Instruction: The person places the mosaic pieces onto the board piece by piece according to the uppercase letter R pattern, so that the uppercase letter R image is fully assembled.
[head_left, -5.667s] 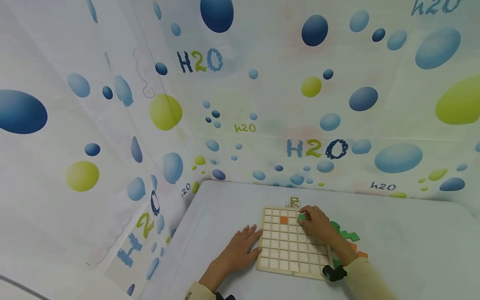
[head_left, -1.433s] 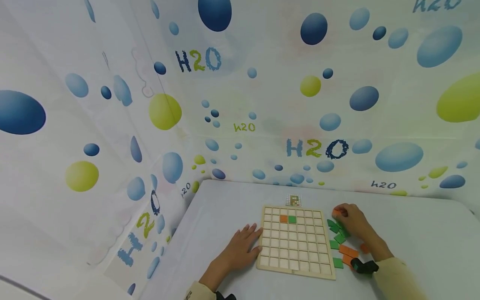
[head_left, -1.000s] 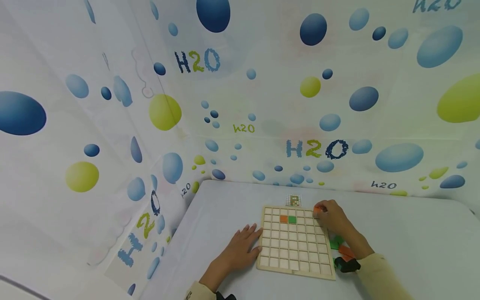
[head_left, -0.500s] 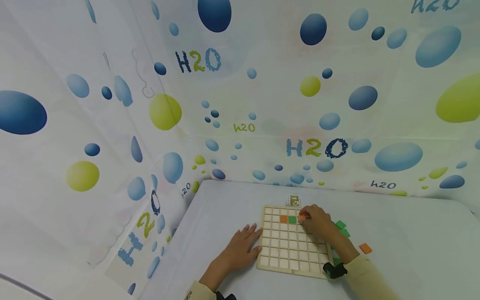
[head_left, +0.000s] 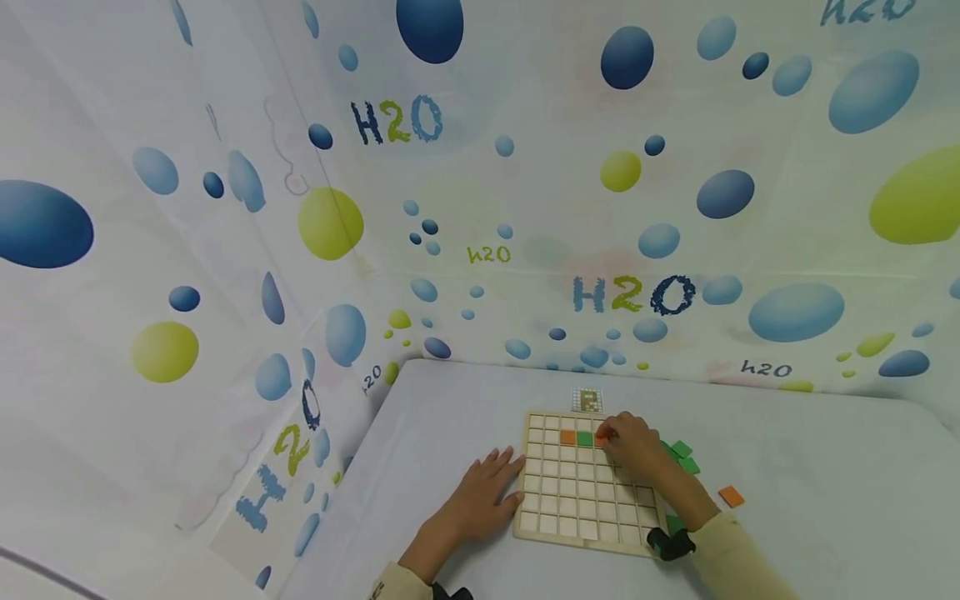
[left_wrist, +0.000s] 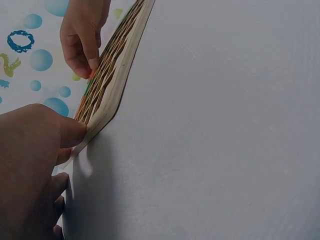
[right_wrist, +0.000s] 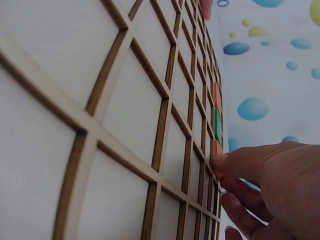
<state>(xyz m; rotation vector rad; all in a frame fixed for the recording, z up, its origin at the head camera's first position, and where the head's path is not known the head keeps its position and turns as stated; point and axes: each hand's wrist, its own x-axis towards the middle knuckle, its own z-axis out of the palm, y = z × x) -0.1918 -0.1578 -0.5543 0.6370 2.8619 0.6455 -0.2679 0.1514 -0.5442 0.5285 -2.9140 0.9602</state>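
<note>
A wooden grid board (head_left: 555,487) lies on the table. In its second row sit an orange tile (head_left: 567,437) and a green tile (head_left: 584,438), side by side. My right hand (head_left: 633,446) pinches another orange tile (right_wrist: 218,148) between thumb and fingers, at the cell just right of the green one; fingertips cover part of it. My left hand (head_left: 483,496) lies with straight, spread fingers at the board's left edge, its fingertips and thumb touching the frame. The left wrist view shows that thumb (left_wrist: 72,131) against the board's rim.
A small pattern card (head_left: 587,401) lies behind the board. Several green tiles (head_left: 682,457) lie right of the board, partly hidden by the right forearm. A loose orange tile (head_left: 731,497) is farther right. A printed curtain (head_left: 540,208) hangs behind the white table (head_left: 840,483).
The green tile was set beside the first orange one. My right hand then went right to the loose pieces and brought an orange tile back left, lowering it at the cell. The left hand stayed still.
</note>
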